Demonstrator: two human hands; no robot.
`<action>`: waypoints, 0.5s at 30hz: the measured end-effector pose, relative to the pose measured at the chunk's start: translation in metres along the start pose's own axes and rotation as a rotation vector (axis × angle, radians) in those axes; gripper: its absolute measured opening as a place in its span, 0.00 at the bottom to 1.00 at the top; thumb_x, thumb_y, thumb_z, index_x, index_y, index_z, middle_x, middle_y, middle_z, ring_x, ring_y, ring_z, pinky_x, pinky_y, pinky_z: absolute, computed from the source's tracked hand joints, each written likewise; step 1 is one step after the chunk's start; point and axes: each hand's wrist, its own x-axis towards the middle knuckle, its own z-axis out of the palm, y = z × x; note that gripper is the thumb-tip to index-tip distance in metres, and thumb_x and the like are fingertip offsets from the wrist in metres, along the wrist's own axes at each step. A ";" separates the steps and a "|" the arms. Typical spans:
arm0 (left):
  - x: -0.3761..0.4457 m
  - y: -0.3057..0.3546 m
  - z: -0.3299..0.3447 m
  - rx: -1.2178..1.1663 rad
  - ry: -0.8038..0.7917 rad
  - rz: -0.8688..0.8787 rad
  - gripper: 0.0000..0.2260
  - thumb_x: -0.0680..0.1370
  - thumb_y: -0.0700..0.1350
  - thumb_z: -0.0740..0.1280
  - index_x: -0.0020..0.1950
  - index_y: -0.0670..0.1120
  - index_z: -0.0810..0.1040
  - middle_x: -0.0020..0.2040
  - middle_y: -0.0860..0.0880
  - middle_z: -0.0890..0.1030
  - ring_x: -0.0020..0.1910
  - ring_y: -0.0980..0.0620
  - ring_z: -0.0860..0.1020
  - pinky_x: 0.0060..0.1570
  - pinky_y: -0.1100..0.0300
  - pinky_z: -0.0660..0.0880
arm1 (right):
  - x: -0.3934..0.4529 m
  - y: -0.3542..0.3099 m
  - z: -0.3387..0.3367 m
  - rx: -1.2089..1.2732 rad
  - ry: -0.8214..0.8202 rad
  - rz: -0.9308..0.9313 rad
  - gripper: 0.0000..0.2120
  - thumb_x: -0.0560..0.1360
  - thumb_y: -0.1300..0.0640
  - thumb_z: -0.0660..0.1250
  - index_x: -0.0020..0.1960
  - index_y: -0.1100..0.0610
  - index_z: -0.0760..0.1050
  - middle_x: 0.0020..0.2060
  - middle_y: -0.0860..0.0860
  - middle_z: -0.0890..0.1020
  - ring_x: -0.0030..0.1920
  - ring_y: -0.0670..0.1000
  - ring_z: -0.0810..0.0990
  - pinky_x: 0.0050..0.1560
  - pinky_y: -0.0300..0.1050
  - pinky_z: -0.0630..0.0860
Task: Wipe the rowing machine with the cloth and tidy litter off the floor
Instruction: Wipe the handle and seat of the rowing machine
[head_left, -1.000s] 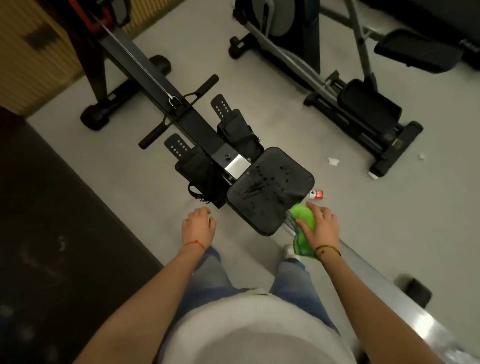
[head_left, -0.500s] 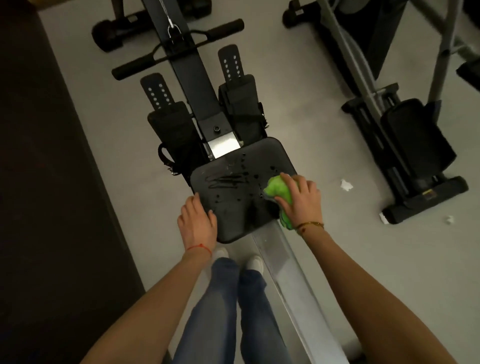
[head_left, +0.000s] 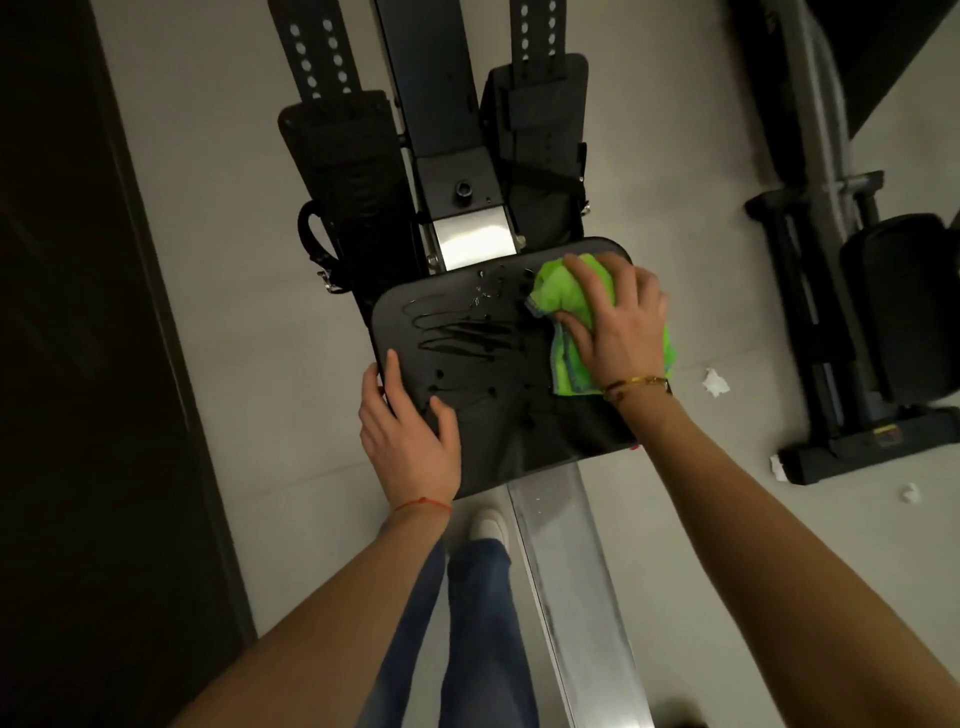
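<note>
From the head view, the rowing machine (head_left: 457, 171) stands on a pale grey floor (head_left: 208, 260) beside a dark mat (head_left: 78, 364). Its black seat (head_left: 493, 395) is streaked with wet marks. The right hand (head_left: 618, 322) presses the green cloth (head_left: 563, 299) onto the seat's far right corner, fingers spread over it. The left hand (head_left: 410, 436) rests flat on the seat's left edge, fingers loosely spread. White litter scraps (head_left: 716, 383) lie right of the seat, near another exercise machine (head_left: 883, 338).
</note>
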 end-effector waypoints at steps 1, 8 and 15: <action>0.001 0.000 0.001 -0.002 0.004 -0.003 0.28 0.78 0.49 0.59 0.76 0.49 0.55 0.73 0.45 0.63 0.69 0.46 0.66 0.66 0.51 0.68 | 0.009 0.000 0.001 -0.005 -0.005 -0.018 0.25 0.76 0.39 0.60 0.70 0.46 0.66 0.65 0.54 0.72 0.57 0.60 0.71 0.53 0.52 0.68; 0.002 -0.004 0.004 -0.022 0.018 -0.005 0.28 0.77 0.48 0.60 0.76 0.49 0.56 0.73 0.44 0.63 0.70 0.46 0.66 0.68 0.50 0.67 | -0.091 0.038 -0.015 0.091 -0.028 -0.192 0.23 0.76 0.42 0.61 0.68 0.49 0.71 0.61 0.56 0.74 0.57 0.62 0.71 0.57 0.54 0.68; 0.001 -0.002 0.006 0.008 0.032 -0.002 0.28 0.78 0.48 0.60 0.77 0.49 0.56 0.73 0.44 0.63 0.71 0.46 0.65 0.69 0.49 0.67 | 0.010 0.022 0.003 0.023 0.048 -0.191 0.22 0.76 0.42 0.62 0.68 0.46 0.71 0.62 0.55 0.73 0.57 0.61 0.71 0.54 0.52 0.67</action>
